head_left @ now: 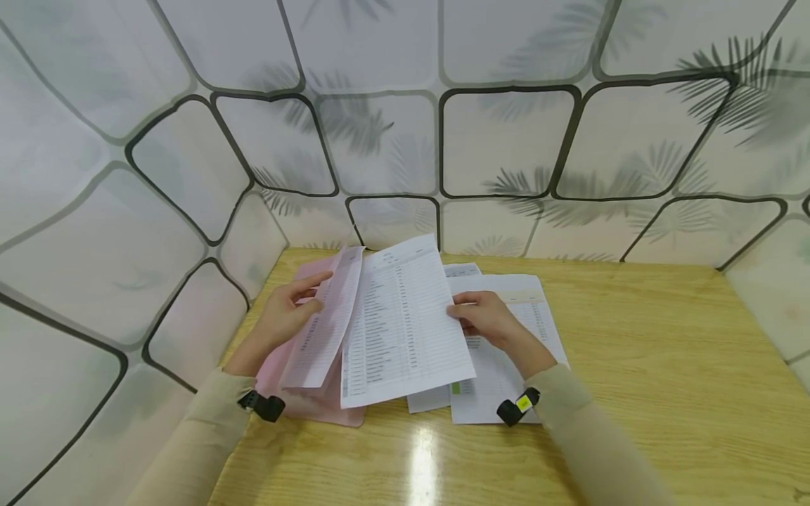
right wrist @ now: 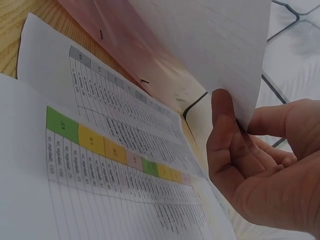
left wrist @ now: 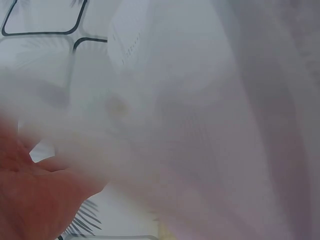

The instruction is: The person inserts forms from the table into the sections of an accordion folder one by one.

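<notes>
My right hand [head_left: 484, 318] pinches the right edge of a printed sheet [head_left: 405, 323] between thumb and fingers, holding it raised and tilted. In the right wrist view that same sheet [right wrist: 215, 40] hangs from the fingertips of the hand [right wrist: 265, 170]. To the left, my left hand [head_left: 287, 313] holds another printed sheet [head_left: 325, 327] by its left side, thumb on the near face. A pink folder [head_left: 344, 414] lies under both sheets, partly covered. In the left wrist view blurred paper [left wrist: 200, 110] hides most of the left hand [left wrist: 45, 200].
Two overlapping printed sheets, a front one [head_left: 544, 330] and a back one [head_left: 427, 402], lie on the wooden table [head_left: 658, 379] below my right hand. Coloured header cells [right wrist: 90, 137] show on one. A patterned wall covering [head_left: 380, 154] rises behind and at the left.
</notes>
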